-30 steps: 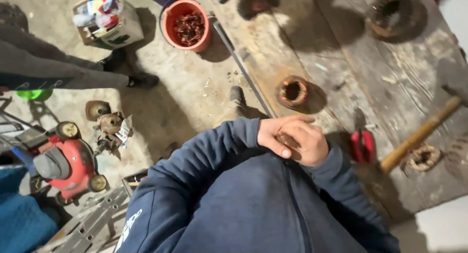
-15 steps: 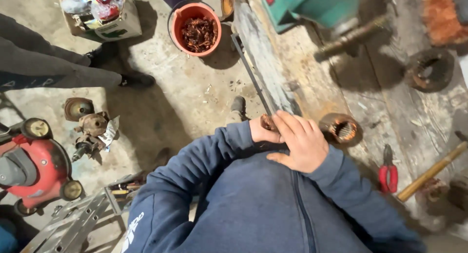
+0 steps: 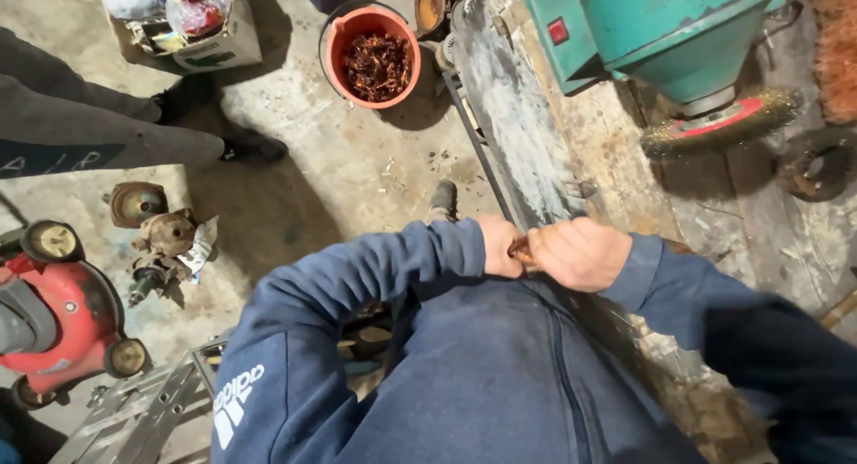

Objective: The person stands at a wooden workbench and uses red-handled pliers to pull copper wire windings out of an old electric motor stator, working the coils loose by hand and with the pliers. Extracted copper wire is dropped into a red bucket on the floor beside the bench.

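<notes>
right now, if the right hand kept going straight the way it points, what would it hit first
The right hand points toward the left hand, with a small copper-coloured piece pinched between them. It would meet that piece at once, then the left hand. Depth looks shared, since both hands grip it.

Both blue-sleeved arms bend inward at chest height; the left hand point(image 3: 500, 247) and right hand point(image 3: 578, 254) meet, fingers curled closed.

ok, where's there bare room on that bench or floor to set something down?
Bench: a bare strip runs along its near edge between the green grinder and the hands; the far side by the wire wheel and rusty ring is crowded. Floor: open concrete between the orange bucket, the other person's shoes and the rusty parts.
</notes>
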